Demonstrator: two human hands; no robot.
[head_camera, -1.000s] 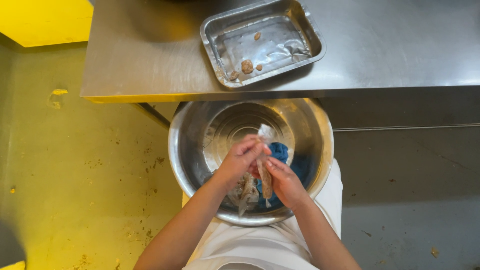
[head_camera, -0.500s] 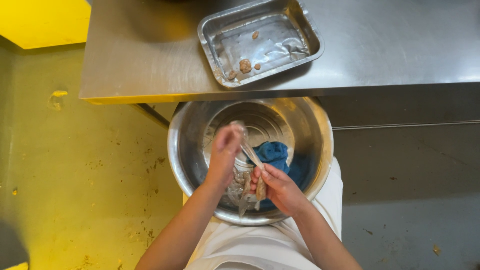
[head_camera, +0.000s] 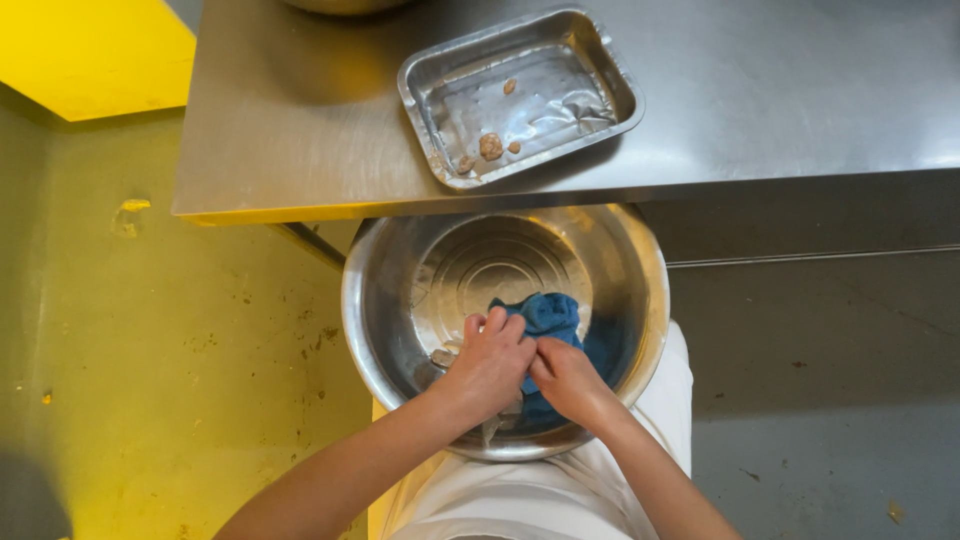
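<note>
We look down into a large round stainless-steel bowl, held close against our white apron just below the edge of a brushed steel table. Inside the bowl lies a crumpled blue cloth, bunched into soft folds against the near wall, its colour deep and a little darker where it sinks under our fingers. Our left hand is curled over the cloth's near-left part, fingers pressed together and bent down onto it. Our right hand sits just beside it, touching it, fingers closed and pinching a fold of the cloth. A small pale scrap lies on the bowl's floor by the left hand; we cannot tell what it is. Up on the table rests a rectangular foil tray holding a few brownish lumps.
</note>
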